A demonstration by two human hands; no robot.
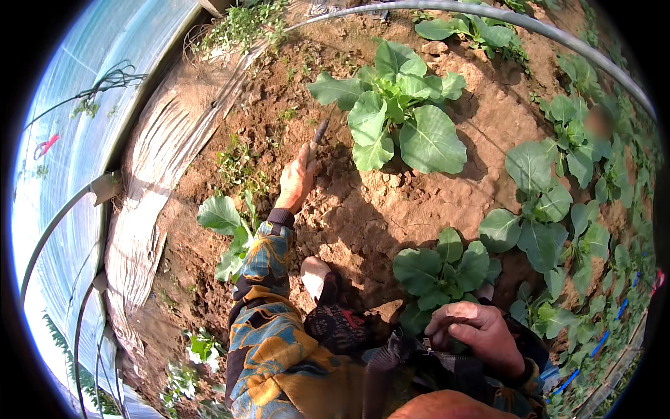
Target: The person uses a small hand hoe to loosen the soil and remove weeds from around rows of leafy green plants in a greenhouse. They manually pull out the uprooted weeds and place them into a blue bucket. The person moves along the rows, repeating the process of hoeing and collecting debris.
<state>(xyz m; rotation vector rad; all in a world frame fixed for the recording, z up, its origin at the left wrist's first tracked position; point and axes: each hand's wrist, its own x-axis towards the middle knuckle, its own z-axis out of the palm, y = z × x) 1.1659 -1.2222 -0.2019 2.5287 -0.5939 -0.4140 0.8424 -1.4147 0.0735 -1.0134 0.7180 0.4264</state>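
Observation:
Stretched forward, my left hand (297,180) grips a slim hand tool (322,131) with a dark shaft, held low over loose brown soil. The tool's thin far end points toward a large leafy plant (400,107), probably a brassica, and its exact shape is too small to tell. My right hand (476,330) is close to my body, fingers loosely curled and palm hidden, and I see nothing in it. Just beyond it grows a smaller leafy plant (442,269). Another small plant (222,217) stands beside my left forearm.
On the left, plastic sheeting (68,131) rises behind a pale wrinkled ground sheet (152,173). A grey pipe (471,8) arches across the top. More leafy plants (539,209) fill the right side, near a blue line (599,343). My shoe (314,277) is on the soil.

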